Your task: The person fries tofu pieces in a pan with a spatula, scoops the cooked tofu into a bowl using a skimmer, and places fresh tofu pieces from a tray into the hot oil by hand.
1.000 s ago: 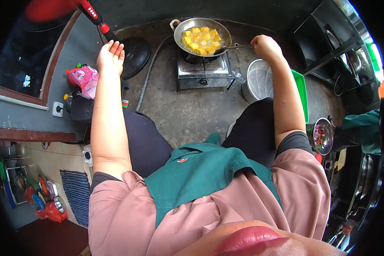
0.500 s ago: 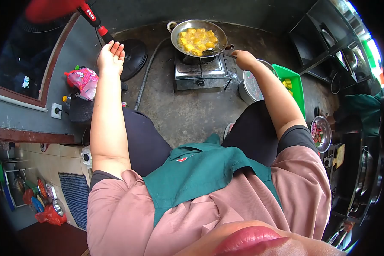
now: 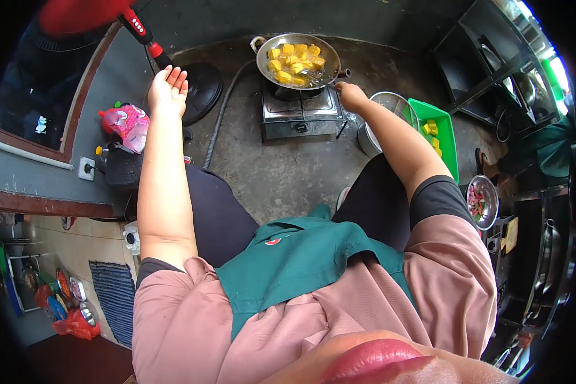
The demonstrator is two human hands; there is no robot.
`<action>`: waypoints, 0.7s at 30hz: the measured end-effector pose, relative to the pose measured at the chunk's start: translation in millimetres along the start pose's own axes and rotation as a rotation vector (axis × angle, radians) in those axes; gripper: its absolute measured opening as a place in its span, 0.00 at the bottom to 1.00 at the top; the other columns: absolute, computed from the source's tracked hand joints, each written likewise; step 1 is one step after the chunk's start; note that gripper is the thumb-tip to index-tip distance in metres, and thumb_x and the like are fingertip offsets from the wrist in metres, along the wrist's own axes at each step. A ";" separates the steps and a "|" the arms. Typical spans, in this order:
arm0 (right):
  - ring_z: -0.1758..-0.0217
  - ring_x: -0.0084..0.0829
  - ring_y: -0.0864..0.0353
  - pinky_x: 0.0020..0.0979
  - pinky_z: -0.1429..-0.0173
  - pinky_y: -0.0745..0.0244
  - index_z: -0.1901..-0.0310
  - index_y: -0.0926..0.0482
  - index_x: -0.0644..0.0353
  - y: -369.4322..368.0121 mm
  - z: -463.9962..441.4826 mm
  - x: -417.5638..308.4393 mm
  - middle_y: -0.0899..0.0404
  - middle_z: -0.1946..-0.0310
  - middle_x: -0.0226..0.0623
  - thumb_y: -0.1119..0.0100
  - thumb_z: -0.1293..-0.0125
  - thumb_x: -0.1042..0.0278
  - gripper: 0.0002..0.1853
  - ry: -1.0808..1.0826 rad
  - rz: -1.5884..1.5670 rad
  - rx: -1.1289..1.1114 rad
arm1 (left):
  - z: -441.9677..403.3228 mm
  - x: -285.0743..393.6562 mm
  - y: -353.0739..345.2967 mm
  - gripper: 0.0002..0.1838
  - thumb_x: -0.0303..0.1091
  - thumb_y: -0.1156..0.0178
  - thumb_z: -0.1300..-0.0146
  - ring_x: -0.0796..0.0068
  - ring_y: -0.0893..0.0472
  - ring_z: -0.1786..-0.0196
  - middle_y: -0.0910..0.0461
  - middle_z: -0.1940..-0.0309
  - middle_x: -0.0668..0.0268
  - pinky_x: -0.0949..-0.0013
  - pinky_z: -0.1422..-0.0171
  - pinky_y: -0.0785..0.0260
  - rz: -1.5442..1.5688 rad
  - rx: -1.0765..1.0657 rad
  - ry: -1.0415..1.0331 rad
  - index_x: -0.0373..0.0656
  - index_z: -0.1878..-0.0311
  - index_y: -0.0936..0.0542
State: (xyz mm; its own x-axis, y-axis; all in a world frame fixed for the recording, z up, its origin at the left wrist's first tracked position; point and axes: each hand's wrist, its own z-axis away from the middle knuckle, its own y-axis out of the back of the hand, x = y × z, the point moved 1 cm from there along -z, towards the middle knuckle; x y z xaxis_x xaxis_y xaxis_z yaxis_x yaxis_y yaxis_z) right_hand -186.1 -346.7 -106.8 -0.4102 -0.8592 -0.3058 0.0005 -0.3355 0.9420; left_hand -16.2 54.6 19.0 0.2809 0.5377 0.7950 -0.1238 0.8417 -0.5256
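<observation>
My right hand (image 3: 351,96) is closed round the handle of a metal spatula, whose blade is down in the oil at the near right side of the wok. Several yellow pieces (image 3: 294,57) bubble in the wok (image 3: 329,54), which stands on a single-burner stove (image 3: 301,115). Over on the left, my left hand (image 3: 168,86) is held palm up with its fingers loosely apart and nothing in it, near the red and black fan pole (image 3: 148,41).
A metal pot with a strainer (image 3: 371,137) stands beside a green tray (image 3: 448,137) of yellow pieces. A bowl of red and green bits (image 3: 483,201) is farther right, near a co-worker's green clothing (image 3: 553,150). A grey hose (image 3: 219,121) runs along the floor. Pink bags (image 3: 128,125) lie left.
My right hand has moved left, nearer the wok, with the spatula. The yellow pieces have shifted toward the far left of the oil. My left hand has barely moved.
</observation>
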 end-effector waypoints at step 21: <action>0.52 0.43 0.19 0.39 0.49 0.24 0.54 0.17 0.51 84.8 10.4 -6.2 0.18 0.56 0.44 0.51 0.44 0.75 0.18 -0.016 0.306 -0.029 | -2.3 6.1 5.2 0.11 0.34 0.44 0.37 0.69 0.21 0.57 0.21 0.61 0.66 0.67 0.49 0.31 0.013 -0.006 -0.009 0.44 0.53 0.24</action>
State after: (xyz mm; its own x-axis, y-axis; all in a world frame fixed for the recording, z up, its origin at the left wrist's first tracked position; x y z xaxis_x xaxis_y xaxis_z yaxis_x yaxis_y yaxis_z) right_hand -192.9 -365.8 -23.6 -0.4013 -0.9159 -0.0062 0.1522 -0.0734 0.9856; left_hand -12.9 62.1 20.4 0.2712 0.5489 0.7907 -0.1219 0.8344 -0.5375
